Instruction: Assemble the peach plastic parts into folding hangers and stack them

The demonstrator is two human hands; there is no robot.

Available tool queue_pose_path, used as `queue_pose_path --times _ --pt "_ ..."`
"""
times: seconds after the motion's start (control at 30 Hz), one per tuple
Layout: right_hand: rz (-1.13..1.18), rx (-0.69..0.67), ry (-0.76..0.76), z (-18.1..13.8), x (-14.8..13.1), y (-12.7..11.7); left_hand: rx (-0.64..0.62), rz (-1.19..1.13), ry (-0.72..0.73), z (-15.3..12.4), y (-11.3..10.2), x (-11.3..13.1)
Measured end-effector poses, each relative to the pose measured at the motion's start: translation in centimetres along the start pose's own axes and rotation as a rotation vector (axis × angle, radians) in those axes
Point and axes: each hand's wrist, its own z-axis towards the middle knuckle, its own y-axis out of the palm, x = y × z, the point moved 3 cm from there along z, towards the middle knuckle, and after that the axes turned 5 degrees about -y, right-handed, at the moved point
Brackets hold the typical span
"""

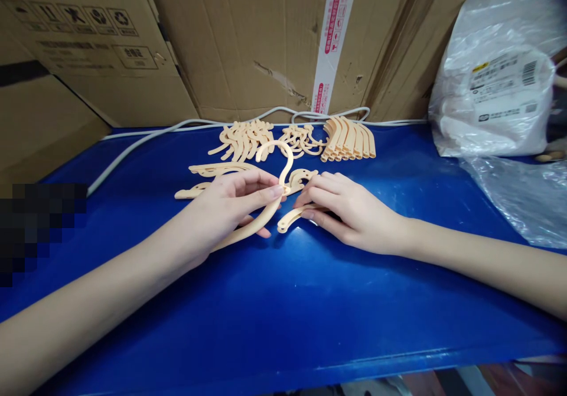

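Observation:
My left hand (237, 198) is closed on a partly built cream plastic clothes hanger (289, 162). Its hook rises above my thumb and one curved arm slopes down to the left, partly covered by my fingers. My right hand (349, 210) is closed around a loose hanger arm (290, 218), whose holed end points toward the hanger's joint, slightly apart from it. Behind my left hand lie further hanger pieces (217, 169) on the blue table (283, 313). Another curved piece (305, 175) shows just behind the joint, partly hidden by my hands.
Along the back are a pile of curved arms (243, 139), a pile of hooks (301, 140) and a neat row of hanger arms (349, 139). Cardboard boxes (248, 41) and a white cable (177, 125) stand behind. A clear plastic bag (491, 106) sits at the right.

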Motion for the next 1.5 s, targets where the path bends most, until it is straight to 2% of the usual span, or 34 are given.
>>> queue_pose_path --times 0.23,0.5,0.77,1.13,1.5 --pt "-0.017 0.071 -0.007 -0.2 -0.2 -0.2 -0.008 -0.062 -0.052 -0.1 -0.1 0.1" --pt "0.066 0.11 0.161 -0.5 -0.3 -0.5 -0.041 -0.113 -0.113 -0.2 0.2 0.2" --pt "-0.006 0.014 0.146 -0.6 -0.2 -0.1 -0.128 -0.21 -0.112 0.0 0.1 -0.3" --pt "-0.152 0.1 0.074 -0.8 -0.5 -0.3 -0.256 -0.198 -0.153 0.0 0.2 -0.9" --pt "-0.191 0.091 0.022 -0.8 -1.1 -0.5 -0.216 -0.165 -0.125 0.2 0.1 -0.7"
